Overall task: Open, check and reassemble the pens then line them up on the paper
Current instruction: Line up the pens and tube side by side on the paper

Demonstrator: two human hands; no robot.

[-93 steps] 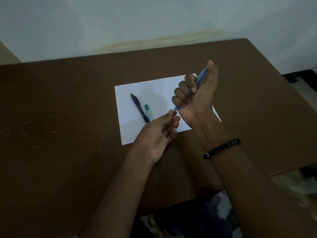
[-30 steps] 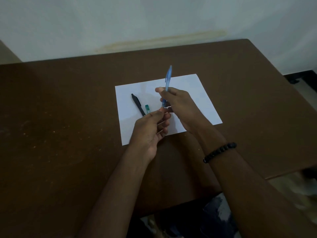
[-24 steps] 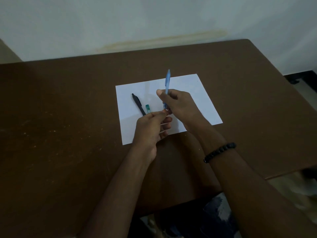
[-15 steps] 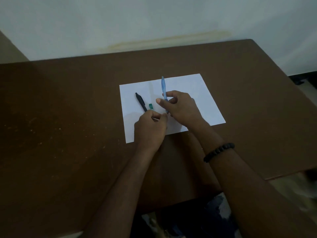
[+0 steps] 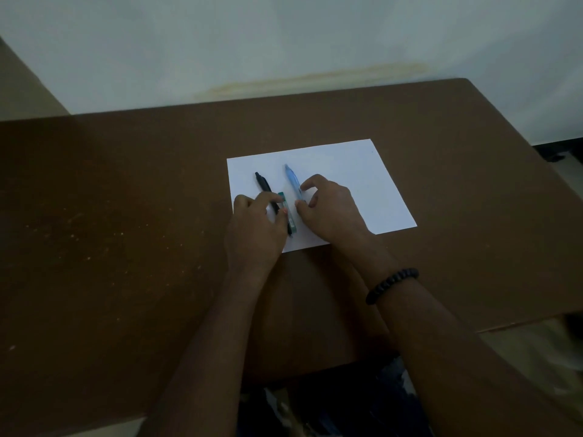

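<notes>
**3 pens on the sheet, both hands squaring them up**

Taking the white paper (image 5: 353,187) as the landmark: at its near edge the left hand (image 5: 255,228) lies over the lower ends of 2 pens, its fingers curled narrow on the green pen (image 5: 288,216); whether it grips or only nudges, I cannot tell. Just right of that, the right hand (image 5: 331,209) pinches thumb and forefinger on the blue pen (image 5: 292,184), which lies flat mid-sheet. Toward the far-left part of the paper the black pen (image 5: 263,184) slants away, tilted against the others.

The risk (a judgement only): round barrels sitting this close could roll or knock each other askew when fingers lift, and a dragging palm could shift the paper on the brown table (image 5: 126,216).
</notes>
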